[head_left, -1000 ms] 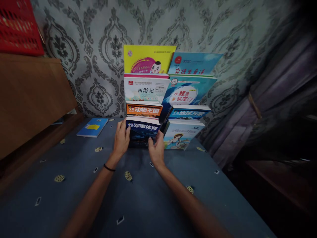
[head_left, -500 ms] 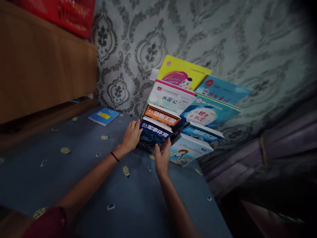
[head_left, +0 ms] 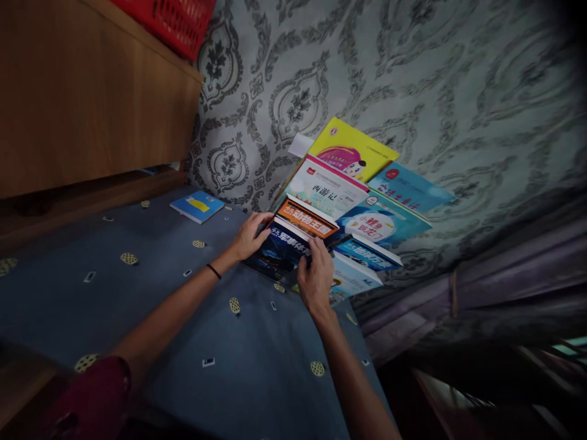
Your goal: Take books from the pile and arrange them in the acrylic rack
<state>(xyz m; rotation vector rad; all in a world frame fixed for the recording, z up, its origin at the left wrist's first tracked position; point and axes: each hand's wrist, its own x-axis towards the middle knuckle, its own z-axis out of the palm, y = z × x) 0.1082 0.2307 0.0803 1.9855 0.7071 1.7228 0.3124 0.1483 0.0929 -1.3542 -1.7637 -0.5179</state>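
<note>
A dark blue book [head_left: 277,250] leans at the front of the left row, cover facing me. My left hand [head_left: 250,237] holds its left edge, and my right hand [head_left: 317,278] grips its right edge, covering part of the cover. Behind it in the same row stand an orange book [head_left: 305,220], a white book with a pink top edge [head_left: 328,189] and a yellow book [head_left: 362,146]. To the right, a second row has a light blue book [head_left: 360,275], partly hidden by my right hand, a blue book [head_left: 367,253], a teal book [head_left: 389,220] and a blue book at the back [head_left: 408,186].
A thin blue and yellow book [head_left: 197,206] lies flat on the patterned blue cloth [head_left: 174,318]. A wooden cabinet [head_left: 101,91] with a red basket [head_left: 177,24] on top stands at left. Patterned wallpaper [head_left: 257,122] rises behind, and a purple curtain [head_left: 422,299] hangs at right.
My right hand has moved up and further over the dark blue book's right side. My left hand stays by its left edge. The view has shifted somewhat.
</note>
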